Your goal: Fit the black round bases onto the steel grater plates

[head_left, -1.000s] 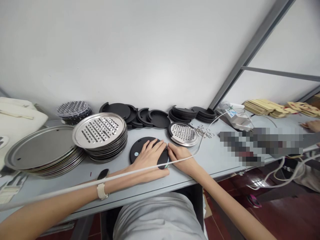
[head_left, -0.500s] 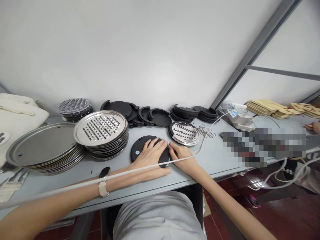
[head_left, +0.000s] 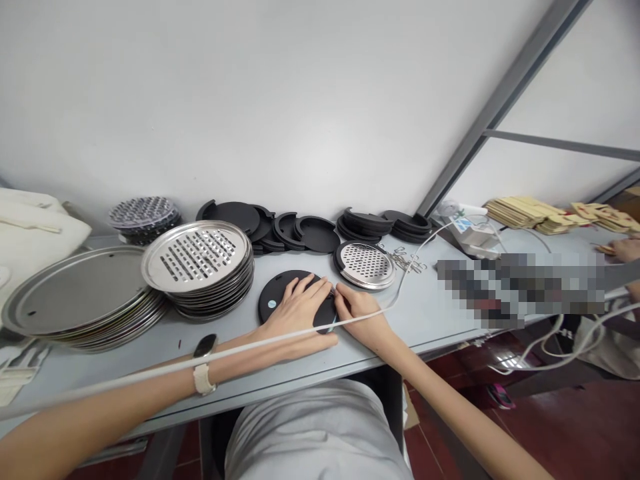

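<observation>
A round black disc (head_left: pixel 269 292) with a small pale-blue round sticker lies flat on the grey table before me. My left hand (head_left: pixel 303 310) rests palm down across it, fingers stretched out and pressing on its top. At the disc's right edge my right hand (head_left: pixel 361 312) is closed, with thumb and fingers pinched together. A small metallic glint shows at those fingertips, but what they hold is mostly hidden. Just beyond my right hand sits a round metal grater plate (head_left: pixel 367 265) in a black rim. Small bent-wire metal clips (head_left: pixel 407 259) lie beside it.
Stacks of metal grater plates (head_left: pixel 197 257) and larger metal discs (head_left: pixel 75 290) stand on the left. Black holders (head_left: pixel 317 235) line the wall. A white cable (head_left: pixel 280 337) crosses in front of my forearms. At far right, another person's hand (head_left: pixel 625 249) is near yellowish flat pieces (head_left: pixel 515 212).
The view has shifted slightly, moving the scene a little to the left. My hands keep nearly the same position on the black disc.
</observation>
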`<state>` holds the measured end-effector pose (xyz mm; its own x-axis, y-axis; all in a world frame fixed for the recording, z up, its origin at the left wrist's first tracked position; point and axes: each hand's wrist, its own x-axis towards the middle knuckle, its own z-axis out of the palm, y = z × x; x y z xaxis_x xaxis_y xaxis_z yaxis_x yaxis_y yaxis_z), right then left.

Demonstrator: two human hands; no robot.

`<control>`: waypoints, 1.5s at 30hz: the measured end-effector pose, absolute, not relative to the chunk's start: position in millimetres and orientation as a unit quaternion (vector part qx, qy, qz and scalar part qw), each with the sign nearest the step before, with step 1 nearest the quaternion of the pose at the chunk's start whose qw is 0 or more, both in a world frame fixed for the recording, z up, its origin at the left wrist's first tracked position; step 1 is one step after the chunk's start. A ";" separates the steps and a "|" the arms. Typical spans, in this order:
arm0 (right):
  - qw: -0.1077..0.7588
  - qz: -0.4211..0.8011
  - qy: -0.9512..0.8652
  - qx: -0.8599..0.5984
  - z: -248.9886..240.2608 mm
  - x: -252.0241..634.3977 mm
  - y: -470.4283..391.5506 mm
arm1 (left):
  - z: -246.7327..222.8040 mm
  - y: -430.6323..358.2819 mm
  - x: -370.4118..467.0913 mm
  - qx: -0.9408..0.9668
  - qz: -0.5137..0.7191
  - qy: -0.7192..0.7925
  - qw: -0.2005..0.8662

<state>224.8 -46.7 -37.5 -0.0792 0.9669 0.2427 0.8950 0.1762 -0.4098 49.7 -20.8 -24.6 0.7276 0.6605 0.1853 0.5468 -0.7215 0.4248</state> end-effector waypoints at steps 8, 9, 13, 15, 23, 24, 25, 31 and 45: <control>0.233 0.059 -0.722 -0.648 -38.6 222.2 -48.3 | -22.7 -20.7 49.2 0.913 0.172 0.326 0.176; 0.233 0.058 -0.723 -0.648 -38.6 221.9 -48.7 | -21.9 -20.9 49.2 0.913 0.172 0.326 0.177; 0.237 0.055 -0.717 -0.653 -39.8 220.5 -50.2 | -19.9 -21.3 49.1 0.914 0.170 0.322 0.179; 0.240 0.053 -0.714 -0.655 -41.1 219.8 -50.9 | -20.2 -21.0 48.9 0.914 0.169 0.320 0.181; 0.251 0.062 -0.707 -0.658 -42.6 219.8 -51.8 | -21.6 -19.8 48.3 0.918 0.166 0.315 0.172; 0.254 0.066 -0.706 -0.657 -42.2 219.9 -51.8 | -21.5 -19.8 48.3 0.920 0.164 0.314 0.170; 0.258 0.069 -0.706 -0.655 -41.8 220.1 -51.9 | -21.5 -19.7 48.3 0.921 0.162 0.313 0.168; 0.277 0.084 -0.704 -0.648 -39.6 220.6 -52.3 | -21.2 -19.2 47.5 0.922 0.160 0.308 0.171; 0.277 0.153 -0.728 -0.609 -33.5 228.1 -49.0 | -19.2 -20.5 50.7 0.916 0.156 0.322 0.182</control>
